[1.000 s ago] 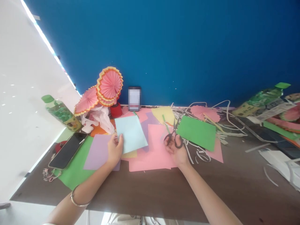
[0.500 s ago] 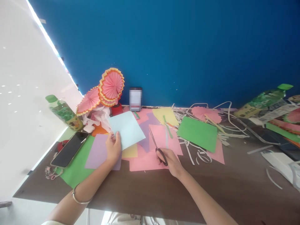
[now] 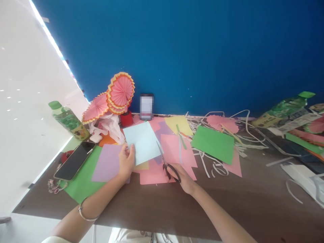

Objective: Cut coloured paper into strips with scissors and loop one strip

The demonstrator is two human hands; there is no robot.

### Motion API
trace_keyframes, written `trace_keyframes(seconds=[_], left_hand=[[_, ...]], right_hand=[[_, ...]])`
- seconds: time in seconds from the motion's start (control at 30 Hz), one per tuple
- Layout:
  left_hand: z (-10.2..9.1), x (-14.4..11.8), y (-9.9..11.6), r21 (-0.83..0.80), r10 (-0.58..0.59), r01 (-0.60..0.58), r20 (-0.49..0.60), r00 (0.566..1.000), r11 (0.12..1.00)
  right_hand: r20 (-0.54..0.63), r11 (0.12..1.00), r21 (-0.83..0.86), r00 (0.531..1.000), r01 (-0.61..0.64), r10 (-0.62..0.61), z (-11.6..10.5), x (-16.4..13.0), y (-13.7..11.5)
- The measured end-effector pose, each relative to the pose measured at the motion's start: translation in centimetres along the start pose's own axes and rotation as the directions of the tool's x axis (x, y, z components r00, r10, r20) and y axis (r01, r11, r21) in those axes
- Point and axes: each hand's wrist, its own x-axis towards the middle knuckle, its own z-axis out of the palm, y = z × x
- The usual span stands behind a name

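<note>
My left hand (image 3: 127, 161) pinches a light blue sheet of paper (image 3: 141, 141) by its lower left edge, thumb on top, holding it above the table. In my right hand (image 3: 184, 179) is a pair of black-handled scissors (image 3: 167, 165), fingers through the loops. The scissor blades point up and left and meet the right edge of the blue sheet; whether they cut into it I cannot tell. Beneath lie pink sheets (image 3: 174, 148), a purple sheet (image 3: 106, 162) and a yellow sheet (image 3: 178, 125).
At left are a phone (image 3: 74, 160), a green-capped bottle (image 3: 69, 121) and pleated pink paper fans (image 3: 121, 89). A second phone (image 3: 146, 107) leans on the blue wall. To the right lie a green sheet (image 3: 214, 143), white paper strips (image 3: 220, 169) and another bottle (image 3: 283, 109).
The blue sheet has moved right with my left hand. The scissors have opened and tilted left, their blades now at the sheet's right edge.
</note>
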Motion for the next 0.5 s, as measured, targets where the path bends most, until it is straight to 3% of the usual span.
trace_keyframes(seconds=[0.2,0.5], left_hand=[[0.11,-0.24,0.10,-0.009,-0.006,0.006,-0.017,1.000,1.000],[0.15,-0.08,-0.01,-0.034,0.000,-0.001,-0.026,1.000,0.999]], right_hand=[[0.016,0.998,0.040,0.998,0.057,-0.058,-0.03,0.17,0.13],[-0.002,1.000,0.015,1.000,0.023,-0.023,0.07,0.22,0.01]])
